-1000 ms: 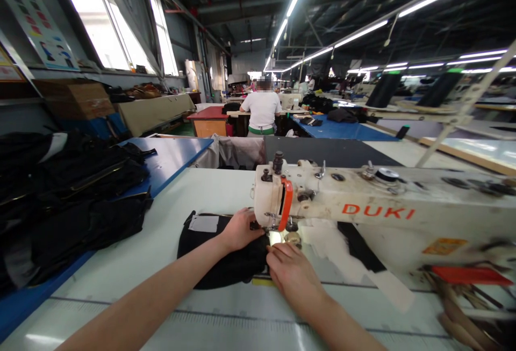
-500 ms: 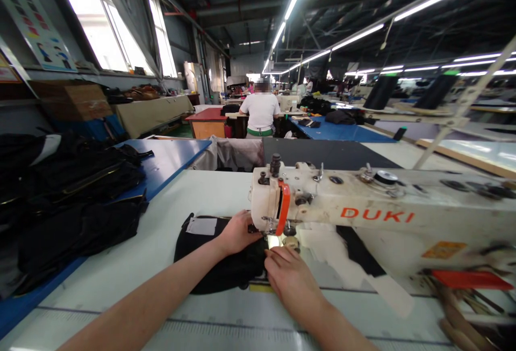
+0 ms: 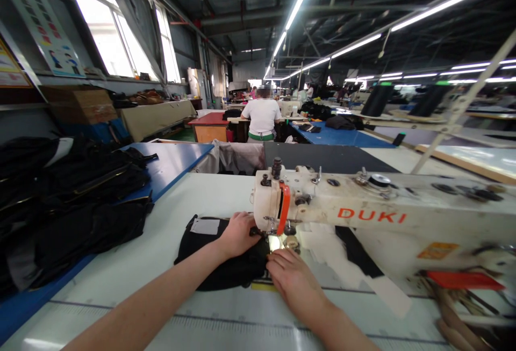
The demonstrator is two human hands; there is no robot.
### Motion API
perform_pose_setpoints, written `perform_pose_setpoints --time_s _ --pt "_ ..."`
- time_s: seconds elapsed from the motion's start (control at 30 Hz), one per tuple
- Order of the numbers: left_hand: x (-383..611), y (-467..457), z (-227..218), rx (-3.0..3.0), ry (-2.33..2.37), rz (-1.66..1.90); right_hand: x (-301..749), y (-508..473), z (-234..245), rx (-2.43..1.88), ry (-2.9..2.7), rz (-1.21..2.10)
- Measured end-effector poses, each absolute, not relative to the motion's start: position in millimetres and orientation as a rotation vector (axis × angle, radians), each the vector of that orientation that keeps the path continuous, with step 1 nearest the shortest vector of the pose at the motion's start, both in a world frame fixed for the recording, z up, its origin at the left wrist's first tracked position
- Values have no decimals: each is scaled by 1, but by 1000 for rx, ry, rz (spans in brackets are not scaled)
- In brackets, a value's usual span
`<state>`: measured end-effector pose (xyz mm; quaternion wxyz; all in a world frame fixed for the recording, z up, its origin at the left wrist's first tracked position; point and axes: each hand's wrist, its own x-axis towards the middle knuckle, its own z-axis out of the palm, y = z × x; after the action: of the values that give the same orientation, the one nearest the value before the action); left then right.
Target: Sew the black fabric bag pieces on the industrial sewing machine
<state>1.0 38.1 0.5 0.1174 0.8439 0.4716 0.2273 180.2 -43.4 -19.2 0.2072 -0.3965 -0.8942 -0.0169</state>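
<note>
A piece of black fabric [image 3: 226,273] lies on the pale table at the left of the sewing machine [image 3: 314,195], a white patch [image 3: 205,226] on its far left corner. My left hand [image 3: 238,234] rests on the fabric close to the needle area, fingers curled down on it. My right hand [image 3: 288,270] holds the fabric's right edge just in front of the lit presser foot, with its fingers pressed together. The machine's head hides part of the needle, and the left fingertips are partly out of sight.
Black garments with zips [image 3: 72,206] are heaped on a blue table [image 3: 177,163] at the left. White strips [image 3: 334,257] and a black strip [image 3: 358,251] lie under the machine's arm. Ahead, a person in a white shirt [image 3: 261,117] sits with their back to me.
The view has shifted slightly. Both hands stay by the needle area with the black fabric, and it has barely moved.
</note>
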Motion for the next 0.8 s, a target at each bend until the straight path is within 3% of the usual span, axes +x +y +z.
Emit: perform_pose_setpoints --time_s 0.2,0.33,0.5,0.8 --pt "-16 -27 10 2746 1312 798 185 -50 -18 -1045 -2522 -21" --pt "-18 -55 7 2851 964 521 184 -54 -13 -1096 -2525 50" --pt "-16 -48 0 2877 1000 401 185 -58 -10 -1071 -2514 131" --pt "-24 -57 -4 2601 1003 692 177 -55 -13 -1123 -2392 181"
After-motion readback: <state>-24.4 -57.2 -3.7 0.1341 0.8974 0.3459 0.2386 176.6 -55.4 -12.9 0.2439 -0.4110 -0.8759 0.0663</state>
